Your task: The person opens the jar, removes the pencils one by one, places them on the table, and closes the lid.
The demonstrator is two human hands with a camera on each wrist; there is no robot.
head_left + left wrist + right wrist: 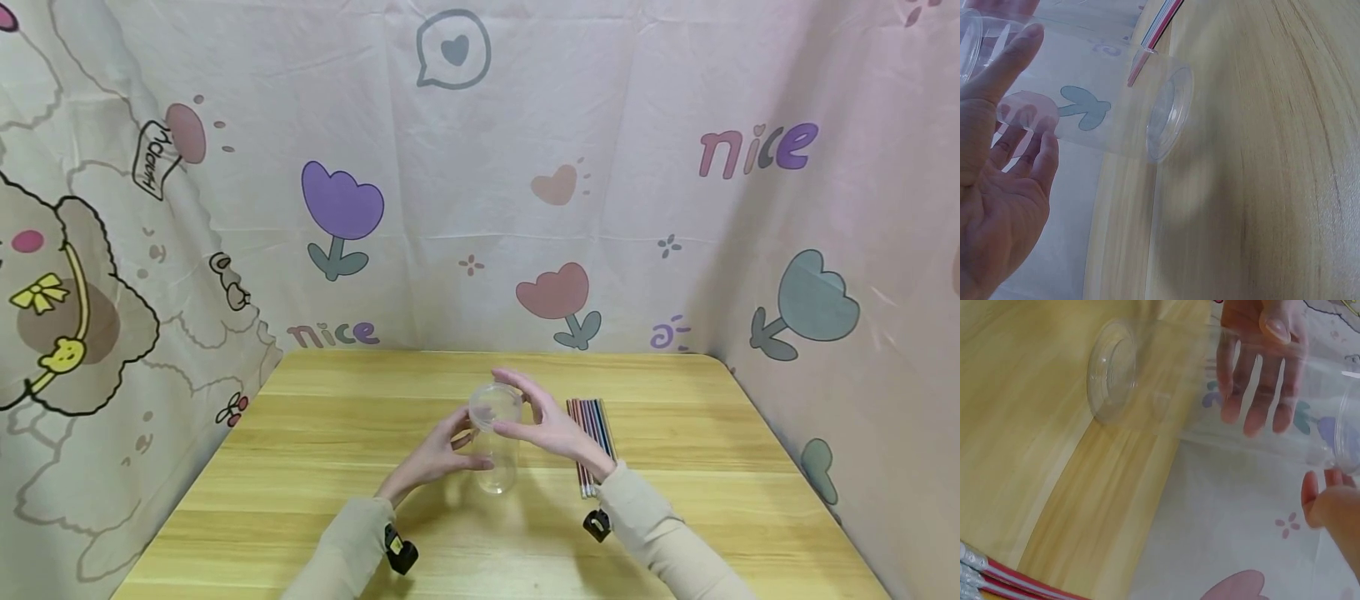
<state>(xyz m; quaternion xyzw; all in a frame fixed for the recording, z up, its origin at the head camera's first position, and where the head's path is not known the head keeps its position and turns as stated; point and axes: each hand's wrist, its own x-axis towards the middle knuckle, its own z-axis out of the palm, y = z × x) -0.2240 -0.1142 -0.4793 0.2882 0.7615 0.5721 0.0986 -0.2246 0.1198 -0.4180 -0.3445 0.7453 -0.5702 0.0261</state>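
Note:
A clear, empty plastic jar stands about upright at the middle of the table, with a round clear lid at its top. My left hand grips the side of the jar, thumb on the near side and fingers behind. Through the clear wall in the right wrist view, the left fingers show round the jar. My right hand holds the lid's edge between thumb and fingers, from the right. The round base shows in the left wrist view; whether it touches the table, I cannot tell.
Several coloured pencils lie side by side on the wooden table, right of the jar, partly behind my right wrist. Their silver ends show in the right wrist view. A printed cloth hangs behind and at both sides.

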